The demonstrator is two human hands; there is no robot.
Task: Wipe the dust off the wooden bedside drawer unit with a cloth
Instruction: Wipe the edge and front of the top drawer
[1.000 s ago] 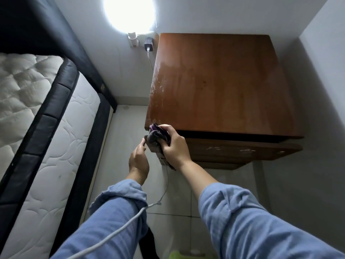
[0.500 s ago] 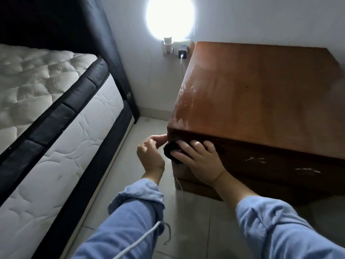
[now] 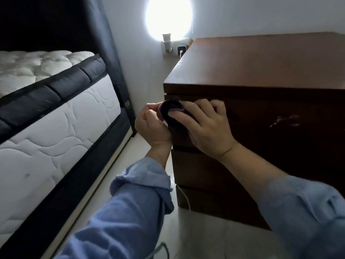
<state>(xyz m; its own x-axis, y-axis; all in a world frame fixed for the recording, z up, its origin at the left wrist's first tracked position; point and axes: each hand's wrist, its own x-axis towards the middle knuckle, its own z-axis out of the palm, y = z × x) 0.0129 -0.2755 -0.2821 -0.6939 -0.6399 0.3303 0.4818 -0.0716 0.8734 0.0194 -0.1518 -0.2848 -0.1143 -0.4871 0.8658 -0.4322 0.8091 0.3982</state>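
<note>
Cloth point(image 3: 172, 114) located at the top left corner of the drawer unit point(image 3: 261, 128) front, bunched into a dark wad against the uppermost drawer face. Pressed there by the right hand point(image 3: 203, 126), fingers spread nearly straight over the wad and onto the wood. Pinched at its outer left end by the left hand point(image 3: 152, 124), fingers curled round the fabric just past the unit's left edge. Judged soft, light and fully compliant: expected to fold and slip under pressure unless backed by a flat palm, so best held by a gathered end with the palm laid over the bulk. Drawer unit judged heavy, rigid and unlikely to shift under wiping force; top surface showed a dull, hazy sheen, and pale scuff marks point(image 3: 285, 120) showed on the front right of the hands. Bed point(image 3: 56, 118) stood near on the left, floor between.
</note>
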